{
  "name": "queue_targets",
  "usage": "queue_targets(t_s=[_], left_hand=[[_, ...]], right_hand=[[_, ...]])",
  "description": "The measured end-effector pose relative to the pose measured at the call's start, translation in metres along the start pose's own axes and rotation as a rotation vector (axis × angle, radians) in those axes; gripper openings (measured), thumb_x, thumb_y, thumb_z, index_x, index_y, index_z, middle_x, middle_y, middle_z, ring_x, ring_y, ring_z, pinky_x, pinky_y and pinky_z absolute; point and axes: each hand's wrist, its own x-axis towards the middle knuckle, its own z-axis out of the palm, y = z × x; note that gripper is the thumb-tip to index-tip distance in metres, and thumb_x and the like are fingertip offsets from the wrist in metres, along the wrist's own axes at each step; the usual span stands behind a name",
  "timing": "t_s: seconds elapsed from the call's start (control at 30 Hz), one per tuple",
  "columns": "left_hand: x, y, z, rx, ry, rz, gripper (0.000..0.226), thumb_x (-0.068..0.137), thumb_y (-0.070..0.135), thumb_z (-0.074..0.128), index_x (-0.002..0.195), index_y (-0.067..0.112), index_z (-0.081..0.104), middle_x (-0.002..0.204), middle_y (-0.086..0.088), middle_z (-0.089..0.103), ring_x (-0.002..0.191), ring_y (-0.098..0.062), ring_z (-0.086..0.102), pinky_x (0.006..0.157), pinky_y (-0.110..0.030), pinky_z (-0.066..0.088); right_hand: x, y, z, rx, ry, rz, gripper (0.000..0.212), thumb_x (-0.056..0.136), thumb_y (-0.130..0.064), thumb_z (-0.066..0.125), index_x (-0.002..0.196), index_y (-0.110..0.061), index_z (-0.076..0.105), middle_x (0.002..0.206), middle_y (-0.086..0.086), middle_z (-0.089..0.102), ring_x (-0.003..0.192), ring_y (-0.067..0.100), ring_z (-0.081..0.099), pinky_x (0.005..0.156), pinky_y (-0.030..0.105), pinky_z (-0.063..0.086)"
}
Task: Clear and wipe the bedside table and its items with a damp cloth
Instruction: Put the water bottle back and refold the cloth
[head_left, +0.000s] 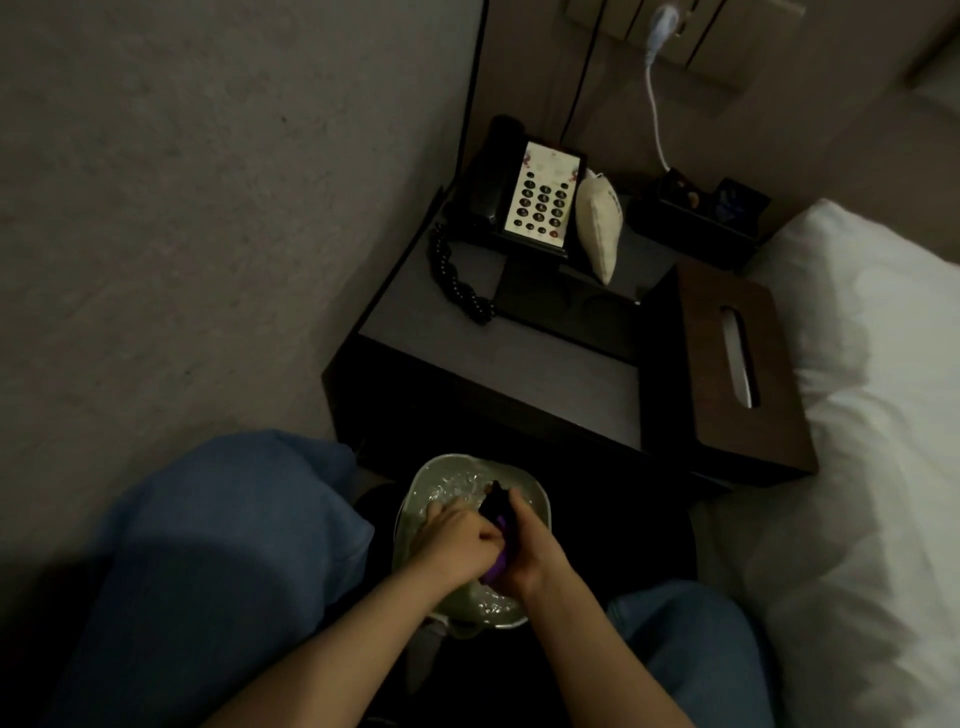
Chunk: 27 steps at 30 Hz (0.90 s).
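Purple damp cloth (497, 551) sits bunched between both hands over a pale round basin of water (415, 493) on the floor, in front of the dark bedside bench (498, 364). Left hand (457, 545) curls round its near end; right hand (530, 545) clamps the far end, apparently wringing. Risk: a poorly wrung cloth could drip onto the black corded telephone (524, 202), or a knee could tip the basin. Small cream fabric pouch (598, 228) leans beside the phone; brown wooden tissue box (737, 364) overhangs the bench's right edge and could slide. Dim light hides the dark tray's (696, 213) contents; basin's near rim is covered by forearms.
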Motion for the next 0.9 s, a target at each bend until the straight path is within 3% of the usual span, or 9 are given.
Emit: queue_targets(t_s=[0.1, 0.17, 0.27, 0.37, 0.53, 0.7, 0.77, 0.9], left_hand=[[0.0, 0.004, 0.002, -0.389, 0.118, -0.044, 0.017, 0.09, 0.019, 0.059, 0.097, 0.024, 0.074, 0.118, -0.005, 0.059, 0.112, -0.022, 0.054, 0.1, -0.034, 0.043], [-0.002, 0.006, -0.001, -0.602, 0.23, -0.096, 0.019, 0.09, 0.008, 0.058, 0.088, 0.023, 0.069, 0.108, -0.006, 0.064, 0.098, -0.019, 0.062, 0.089, -0.029, 0.05], [-0.001, 0.005, -0.012, -0.766, 0.274, -0.208, 0.025, 0.091, 0.002, 0.05, 0.087, 0.023, 0.061, 0.095, 0.001, 0.062, 0.092, -0.018, 0.058, 0.077, -0.024, 0.042], [0.001, 0.002, -0.017, -0.933, 0.285, -0.335, 0.031, 0.089, -0.002, 0.045, 0.083, 0.023, 0.063, 0.095, -0.001, 0.063, 0.095, -0.023, 0.057, 0.079, -0.028, 0.043], [0.003, -0.002, -0.013, -1.105, 0.297, -0.51, 0.022, 0.091, 0.002, 0.049, 0.086, 0.017, 0.064, 0.1, -0.012, 0.061, 0.101, -0.034, 0.058, 0.08, -0.031, 0.042], [0.0, 0.002, -0.014, -1.055, 0.248, -0.492, 0.023, 0.092, 0.003, 0.049, 0.089, 0.017, 0.067, 0.096, -0.006, 0.06, 0.076, -0.018, 0.052, 0.062, -0.023, 0.037], [-0.002, 0.004, -0.014, -1.058, 0.198, -0.472, 0.021, 0.094, 0.004, 0.048, 0.106, 0.009, 0.065, 0.102, -0.009, 0.059, 0.079, -0.017, 0.051, 0.068, -0.025, 0.037], [-0.005, 0.006, -0.014, -1.05, 0.163, -0.503, 0.023, 0.097, 0.007, 0.044, 0.11, 0.012, 0.063, 0.1, -0.006, 0.055, 0.083, -0.019, 0.05, 0.066, -0.027, 0.034]], right_hand=[[0.004, -0.002, 0.003, 0.002, 0.031, -0.084, 0.018, 0.1, -0.016, 0.049, 0.095, -0.003, 0.061, 0.077, 0.021, 0.069, 0.063, 0.03, 0.07, 0.05, 0.034, 0.058], [0.007, -0.005, 0.006, -0.009, 0.09, -0.131, 0.018, 0.101, -0.003, 0.04, 0.095, -0.006, 0.056, 0.079, 0.018, 0.062, 0.06, 0.027, 0.064, 0.04, 0.026, 0.053], [0.009, -0.007, 0.009, -0.037, 0.166, -0.135, 0.023, 0.101, -0.003, 0.036, 0.087, -0.01, 0.054, 0.071, 0.011, 0.048, 0.032, 0.014, 0.046, 0.028, 0.015, 0.036], [0.011, -0.008, 0.007, -0.114, 0.191, -0.118, 0.02, 0.101, -0.016, 0.044, 0.085, -0.008, 0.053, 0.06, 0.006, 0.044, 0.024, 0.009, 0.036, 0.025, 0.013, 0.027], [0.009, -0.01, 0.018, -0.279, 0.184, -0.171, 0.04, 0.099, -0.044, 0.049, 0.077, -0.012, 0.061, 0.048, 0.002, 0.049, 0.024, 0.008, 0.039, 0.028, 0.013, 0.03], [0.016, -0.005, 0.021, -0.422, 0.259, -0.201, 0.038, 0.103, -0.037, 0.043, 0.08, -0.012, 0.059, 0.053, 0.001, 0.045, 0.026, 0.006, 0.037, 0.031, 0.012, 0.027], [0.019, -0.002, 0.018, -0.451, 0.288, -0.19, 0.038, 0.104, -0.036, 0.04, 0.079, -0.012, 0.056, 0.046, 0.0, 0.044, 0.027, 0.007, 0.036, 0.032, 0.014, 0.027], [0.022, 0.0, 0.012, -0.458, 0.296, -0.156, 0.039, 0.105, -0.035, 0.039, 0.075, -0.013, 0.052, 0.037, -0.002, 0.043, 0.026, 0.008, 0.037, 0.03, 0.016, 0.029]])
